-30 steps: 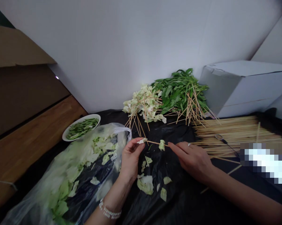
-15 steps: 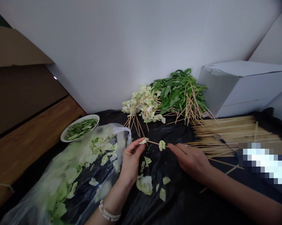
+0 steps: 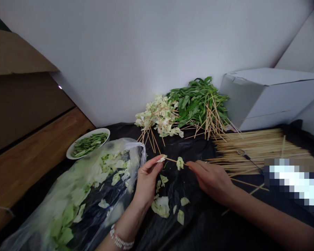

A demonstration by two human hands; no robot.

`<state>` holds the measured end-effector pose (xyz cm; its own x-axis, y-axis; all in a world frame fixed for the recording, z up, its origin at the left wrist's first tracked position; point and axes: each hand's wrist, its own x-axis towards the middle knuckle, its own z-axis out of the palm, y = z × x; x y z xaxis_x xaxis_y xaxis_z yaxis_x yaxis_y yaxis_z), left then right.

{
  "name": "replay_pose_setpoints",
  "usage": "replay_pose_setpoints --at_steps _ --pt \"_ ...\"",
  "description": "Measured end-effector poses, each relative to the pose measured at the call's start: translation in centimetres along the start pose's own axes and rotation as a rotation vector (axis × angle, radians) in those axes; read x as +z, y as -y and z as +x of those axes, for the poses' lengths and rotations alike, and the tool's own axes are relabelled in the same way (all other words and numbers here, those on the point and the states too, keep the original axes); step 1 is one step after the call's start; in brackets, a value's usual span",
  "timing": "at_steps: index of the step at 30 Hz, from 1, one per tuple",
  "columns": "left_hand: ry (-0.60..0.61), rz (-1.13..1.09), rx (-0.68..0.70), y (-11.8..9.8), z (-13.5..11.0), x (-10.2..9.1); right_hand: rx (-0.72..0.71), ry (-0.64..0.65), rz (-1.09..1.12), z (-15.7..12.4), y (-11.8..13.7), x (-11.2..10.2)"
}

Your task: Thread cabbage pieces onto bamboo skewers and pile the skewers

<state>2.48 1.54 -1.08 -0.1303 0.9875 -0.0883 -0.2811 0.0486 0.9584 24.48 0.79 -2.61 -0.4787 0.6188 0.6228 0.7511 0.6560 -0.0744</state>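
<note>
My left hand [image 3: 148, 177] pinches a pale cabbage piece [image 3: 162, 158] at the tip of a wooden skewer [image 3: 172, 160]. A second cabbage piece [image 3: 180, 163] is threaded further along the same stick. My right hand [image 3: 211, 174] is closed around the skewer's other end, just right of that piece. Below the hands, loose cabbage scraps [image 3: 161, 206] lie on a black plastic sheet [image 3: 198, 223]. Left of my left wrist is a clear plastic bag [image 3: 55, 188] with torn cabbage leaves in it.
Behind the hands lie skewered cabbage [image 3: 159, 111] and skewered leafy greens [image 3: 193, 101]. Many bare skewers [image 3: 256, 150] spread at the right, with a looped tool [image 3: 247, 157] on them. A white bowl [image 3: 69, 153] of cut green vegetables stands left; a white box [image 3: 277, 94] stands back right.
Almost nothing differs. The cabbage piece at the tip sits slightly changed between my left fingers, and both hands keep hold of the skewer; the view has shifted a little.
</note>
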Motion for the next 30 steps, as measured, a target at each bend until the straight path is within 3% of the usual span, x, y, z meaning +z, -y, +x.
replay_pose_setpoints --at_steps 8,14,18,26,30 --pt "0.019 0.006 -0.028 0.3 -0.2 0.0 -0.031 -0.066 -0.020 0.2 0.1 -0.2" --pt "0.096 0.105 -0.004 0.8 -0.6 0.1 0.024 0.028 0.080 -0.1 0.3 0.3" --pt "0.145 0.155 0.000 0.9 -0.9 0.3 0.010 0.024 0.057 -0.3 0.4 0.7" --pt "0.209 0.163 0.033 -2.0 -0.8 0.5 0.024 -0.093 -0.048 0.4 -0.2 -0.2" --pt "0.233 0.308 0.060 -3.2 -0.1 -0.3 0.033 -0.122 -0.052 0.8 -0.5 -0.6"
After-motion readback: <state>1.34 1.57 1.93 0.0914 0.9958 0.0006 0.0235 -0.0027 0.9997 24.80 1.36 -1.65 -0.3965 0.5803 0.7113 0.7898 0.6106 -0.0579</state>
